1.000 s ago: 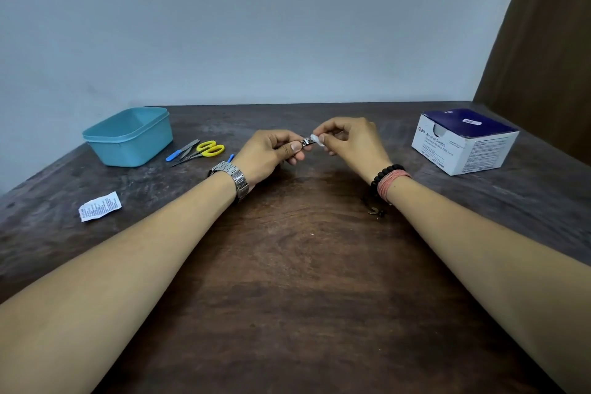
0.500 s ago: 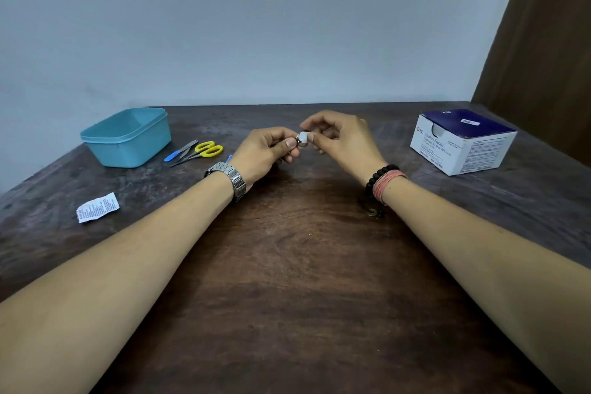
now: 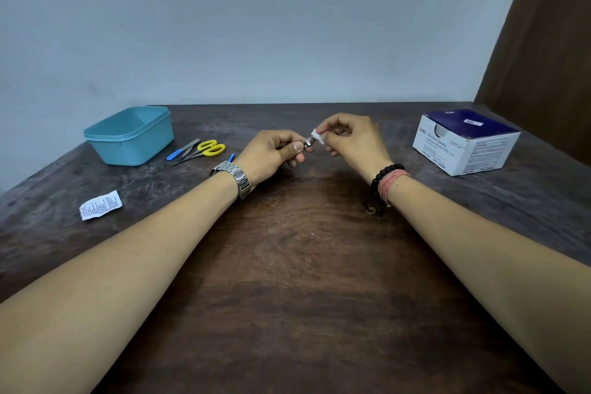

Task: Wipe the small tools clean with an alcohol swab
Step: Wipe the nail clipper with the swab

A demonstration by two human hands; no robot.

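Note:
My left hand (image 3: pixel 275 155) grips a small shiny metal tool (image 3: pixel 309 141) above the middle of the dark wooden table; only the tool's tip shows past my thumb. My right hand (image 3: pixel 353 141) pinches a white alcohol swab (image 3: pixel 318 136) folded around that tip. To the left lie yellow-handled scissors (image 3: pixel 209 148), a blue-handled tool (image 3: pixel 182 150) with grey tweezers beside it, and a small blue piece (image 3: pixel 231 157) partly hidden behind my left wrist.
A teal plastic tub (image 3: pixel 129 136) stands at the back left. A white and navy box of alcohol swabs (image 3: pixel 465 142) sits at the right. A torn swab wrapper (image 3: pixel 100 205) lies near the left table edge. A wall runs behind the table.
My right hand with the swab has slid outward along the tool's tip and lifted slightly; half a second ago it was pressed close against my left thumb.

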